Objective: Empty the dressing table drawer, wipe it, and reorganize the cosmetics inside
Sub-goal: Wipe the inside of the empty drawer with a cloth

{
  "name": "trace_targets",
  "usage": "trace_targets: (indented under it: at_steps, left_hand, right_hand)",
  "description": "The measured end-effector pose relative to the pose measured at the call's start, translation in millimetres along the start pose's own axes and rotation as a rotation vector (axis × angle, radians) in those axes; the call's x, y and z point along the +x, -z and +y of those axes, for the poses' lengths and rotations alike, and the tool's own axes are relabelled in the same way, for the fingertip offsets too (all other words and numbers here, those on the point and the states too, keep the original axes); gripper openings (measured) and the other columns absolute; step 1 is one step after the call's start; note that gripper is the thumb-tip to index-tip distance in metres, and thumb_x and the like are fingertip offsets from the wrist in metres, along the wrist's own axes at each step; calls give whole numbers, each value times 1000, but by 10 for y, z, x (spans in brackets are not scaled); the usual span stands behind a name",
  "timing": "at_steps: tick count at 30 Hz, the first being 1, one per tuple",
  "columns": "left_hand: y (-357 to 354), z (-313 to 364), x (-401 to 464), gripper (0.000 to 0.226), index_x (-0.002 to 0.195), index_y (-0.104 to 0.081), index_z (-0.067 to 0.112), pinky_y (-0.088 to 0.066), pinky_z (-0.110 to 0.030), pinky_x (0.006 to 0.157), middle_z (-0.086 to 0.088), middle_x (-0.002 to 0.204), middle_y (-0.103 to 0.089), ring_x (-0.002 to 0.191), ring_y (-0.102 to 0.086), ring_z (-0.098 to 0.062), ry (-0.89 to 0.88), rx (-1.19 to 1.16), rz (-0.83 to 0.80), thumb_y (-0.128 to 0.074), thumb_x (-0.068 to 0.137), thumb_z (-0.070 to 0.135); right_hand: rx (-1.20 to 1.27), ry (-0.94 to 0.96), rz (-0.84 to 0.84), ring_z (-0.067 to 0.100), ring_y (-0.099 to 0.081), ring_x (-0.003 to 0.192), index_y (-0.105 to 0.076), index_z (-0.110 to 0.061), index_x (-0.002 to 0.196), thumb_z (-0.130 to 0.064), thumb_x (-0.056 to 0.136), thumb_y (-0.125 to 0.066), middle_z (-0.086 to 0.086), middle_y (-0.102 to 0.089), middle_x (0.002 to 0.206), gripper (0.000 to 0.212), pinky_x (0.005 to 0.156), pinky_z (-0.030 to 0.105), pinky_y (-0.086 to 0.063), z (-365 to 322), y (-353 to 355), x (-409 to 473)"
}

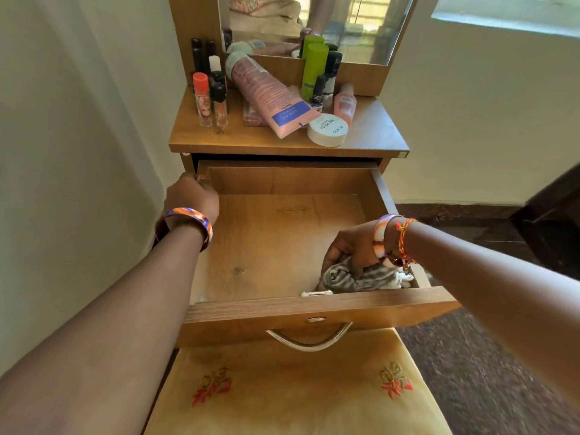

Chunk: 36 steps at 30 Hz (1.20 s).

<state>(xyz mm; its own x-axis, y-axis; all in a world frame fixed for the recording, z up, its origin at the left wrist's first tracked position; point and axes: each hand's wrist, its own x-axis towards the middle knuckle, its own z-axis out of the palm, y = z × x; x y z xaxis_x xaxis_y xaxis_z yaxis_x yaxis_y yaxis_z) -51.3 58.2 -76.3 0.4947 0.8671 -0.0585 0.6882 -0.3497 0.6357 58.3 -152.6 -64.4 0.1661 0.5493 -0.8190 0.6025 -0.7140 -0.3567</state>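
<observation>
Grey cloth (361,277) is bunched under the right hand (351,246), fingers gripping it to wipe the drawer (273,246); left hand (191,196) fingers curl over its side, steadying it.

A home, likely a bedroom corner: small wooden dressing table (370,133) with mirror (317,23) against plain painted walls, top crowded with cosmetics, among them a pink tube (270,95), green spray can (314,70) and white jar (328,130). Embroidered yellow stool cushion (298,394) below; dark speckled floor (477,372).
</observation>
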Motion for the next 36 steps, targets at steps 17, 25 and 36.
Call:
trace_targets:
  at_steps: [17,25,36]
  left_hand:
    - [-43,-30,56,36,121,-54,-2,-46,-46,89,-24,121,-60,110,-57,-42,1,-22,30,-35,100,21]
    - [5,-27,8,36,120,-54,-1,-44,-45,90,-24,123,-58,112,-54,-44,18,-49,8,-35,99,22]
    - [-12,-22,34,38,122,-53,-2,-44,-46,92,-25,125,-57,114,-53,-44,13,-29,12,-35,99,22]
  right_hand:
    - [55,323,165,11,-56,88,-60,-15,121,-22,86,-65,6,-67,110,36,65,16,-44,-866,-302,386]
    - [80,152,69,13,-57,79,-59,-10,115,-2,86,-63,1,-61,94,31,74,26,-49,-77,-196,56]
    - [183,240,262,8,-59,76,-69,-24,106,-14,82,-69,-8,-65,87,26,73,27,-49,-99,-300,-23]
